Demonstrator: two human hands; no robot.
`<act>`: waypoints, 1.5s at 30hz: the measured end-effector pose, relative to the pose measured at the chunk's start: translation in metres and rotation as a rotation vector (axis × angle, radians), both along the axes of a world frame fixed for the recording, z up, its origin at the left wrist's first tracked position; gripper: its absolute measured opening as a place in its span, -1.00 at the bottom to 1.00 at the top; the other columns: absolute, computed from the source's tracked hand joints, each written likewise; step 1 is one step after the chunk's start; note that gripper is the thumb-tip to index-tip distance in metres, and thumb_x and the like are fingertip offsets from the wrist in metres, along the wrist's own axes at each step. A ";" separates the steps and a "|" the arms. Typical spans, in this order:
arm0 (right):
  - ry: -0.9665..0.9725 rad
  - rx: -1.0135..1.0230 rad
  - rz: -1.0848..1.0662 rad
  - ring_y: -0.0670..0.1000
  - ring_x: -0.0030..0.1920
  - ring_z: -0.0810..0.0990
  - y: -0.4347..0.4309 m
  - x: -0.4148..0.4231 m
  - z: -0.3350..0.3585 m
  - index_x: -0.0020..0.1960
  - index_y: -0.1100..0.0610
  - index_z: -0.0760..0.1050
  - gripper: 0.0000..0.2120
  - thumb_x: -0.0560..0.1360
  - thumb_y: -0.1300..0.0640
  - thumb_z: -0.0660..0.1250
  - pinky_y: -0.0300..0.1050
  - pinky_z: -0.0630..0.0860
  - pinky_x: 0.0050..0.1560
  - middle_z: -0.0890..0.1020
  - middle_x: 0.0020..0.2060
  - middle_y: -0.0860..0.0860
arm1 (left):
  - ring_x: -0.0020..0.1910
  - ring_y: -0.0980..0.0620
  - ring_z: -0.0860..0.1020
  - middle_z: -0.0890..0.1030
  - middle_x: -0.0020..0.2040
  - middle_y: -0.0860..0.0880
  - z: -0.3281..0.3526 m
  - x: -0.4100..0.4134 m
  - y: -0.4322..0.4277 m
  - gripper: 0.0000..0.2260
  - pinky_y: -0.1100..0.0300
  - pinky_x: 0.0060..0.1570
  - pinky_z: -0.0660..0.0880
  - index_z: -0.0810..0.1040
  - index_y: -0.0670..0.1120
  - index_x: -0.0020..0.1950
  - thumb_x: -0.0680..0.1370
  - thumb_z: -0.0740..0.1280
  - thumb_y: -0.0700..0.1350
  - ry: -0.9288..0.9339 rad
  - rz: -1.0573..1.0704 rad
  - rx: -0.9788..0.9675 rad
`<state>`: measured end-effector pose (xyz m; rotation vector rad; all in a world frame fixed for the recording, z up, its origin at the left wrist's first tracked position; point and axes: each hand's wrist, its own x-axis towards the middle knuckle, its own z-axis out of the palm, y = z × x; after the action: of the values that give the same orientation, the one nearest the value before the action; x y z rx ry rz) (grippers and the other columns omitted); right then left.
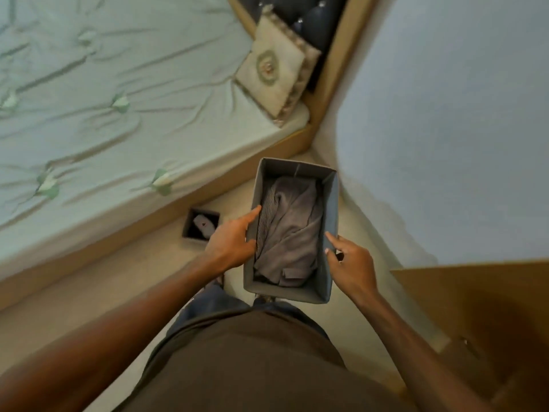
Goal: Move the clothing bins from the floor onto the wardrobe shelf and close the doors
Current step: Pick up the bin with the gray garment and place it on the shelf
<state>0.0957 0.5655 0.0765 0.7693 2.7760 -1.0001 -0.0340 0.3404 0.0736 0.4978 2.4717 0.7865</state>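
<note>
I hold a grey fabric clothing bin [332, 200] up off the floor in front of my body. Folded grey clothes [289, 233] fill it. My left hand [233, 240] grips its left wall, thumb inside. On the right wall my right hand [352, 267] pinches the rim. A second, smaller dark bin [187, 226] with a small item in it stands on the floor beside the bed, just left of my left hand. A brown wooden panel [475, 307] at the lower right may be part of the wardrobe; its shelf is out of view.
A bed [104, 114] with a pale green cover fills the upper left, and its wooden frame [118, 242] runs diagonally along the floor. A cushion [274, 69] leans at the headboard. A light wall [445, 129] is on the right. A narrow beige floor strip [118, 292] lies between.
</note>
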 end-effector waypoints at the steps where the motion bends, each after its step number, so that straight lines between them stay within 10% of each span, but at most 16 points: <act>1: 0.015 -0.004 -0.064 0.03 0.29 0.54 0.009 0.008 0.003 0.37 0.04 0.47 -0.61 0.55 0.14 0.32 -0.07 0.51 0.29 0.52 0.34 0.06 | 0.13 -0.02 0.59 0.59 0.26 -0.05 0.003 -0.004 0.016 -0.30 0.07 0.10 0.57 0.13 0.11 0.55 0.49 0.37 -0.12 0.015 -0.053 0.006; 25: 0.097 0.115 -1.328 -0.03 0.09 0.64 0.101 0.164 0.045 0.32 0.11 0.52 -0.66 0.54 0.15 0.33 -0.31 0.47 0.00 0.62 0.23 0.04 | 0.10 -0.12 0.61 0.53 0.33 -0.08 0.052 0.049 0.389 -0.34 -0.10 0.12 0.58 0.21 0.04 0.54 0.51 0.36 -0.28 -0.095 -1.244 0.113; 30: 0.083 0.143 -1.595 -0.25 -0.39 0.52 0.101 0.232 0.061 0.33 0.11 0.52 -0.64 0.54 0.16 0.35 -0.50 0.37 -0.36 0.70 -0.20 0.01 | 0.14 -0.16 0.60 0.58 0.29 -0.08 0.066 0.143 0.448 -0.35 -0.03 0.14 0.56 0.27 0.08 0.52 0.47 0.34 -0.25 -0.085 -1.474 0.157; 34: 0.098 0.228 -1.751 0.01 -0.01 0.67 0.106 0.300 0.075 0.34 0.07 0.51 -0.62 0.53 0.16 0.35 -0.28 0.47 -0.06 0.65 0.19 0.05 | 0.28 -0.13 0.52 0.49 0.39 -0.03 0.085 0.231 0.487 -0.34 -0.05 0.21 0.53 0.29 0.02 0.52 0.45 0.35 -0.29 -0.228 -1.630 0.201; 38: 0.076 0.272 -1.839 0.04 -0.25 0.64 0.113 0.357 0.092 0.39 -0.08 0.42 -0.57 0.54 0.15 0.32 -0.12 0.51 -0.23 0.70 0.03 0.10 | 0.14 0.05 0.55 0.54 0.32 -0.05 0.104 0.307 0.516 -0.41 0.31 -0.01 0.53 0.36 -0.06 0.48 0.46 0.29 -0.38 -0.293 -1.682 0.313; 45: 0.084 0.228 -2.109 0.10 0.07 0.63 0.111 0.434 0.122 0.39 0.11 0.45 -0.58 0.55 0.26 0.24 -0.22 0.45 0.05 0.63 0.20 0.14 | 0.05 0.01 0.64 0.63 0.18 0.07 0.131 0.437 0.553 -0.51 0.10 0.04 0.60 0.49 0.06 0.37 0.43 0.28 -0.16 -0.262 -1.922 0.408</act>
<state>0.5298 0.6766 0.1986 3.6116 1.0257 -0.4918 0.4025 0.8935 0.2047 2.1037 0.6745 0.3320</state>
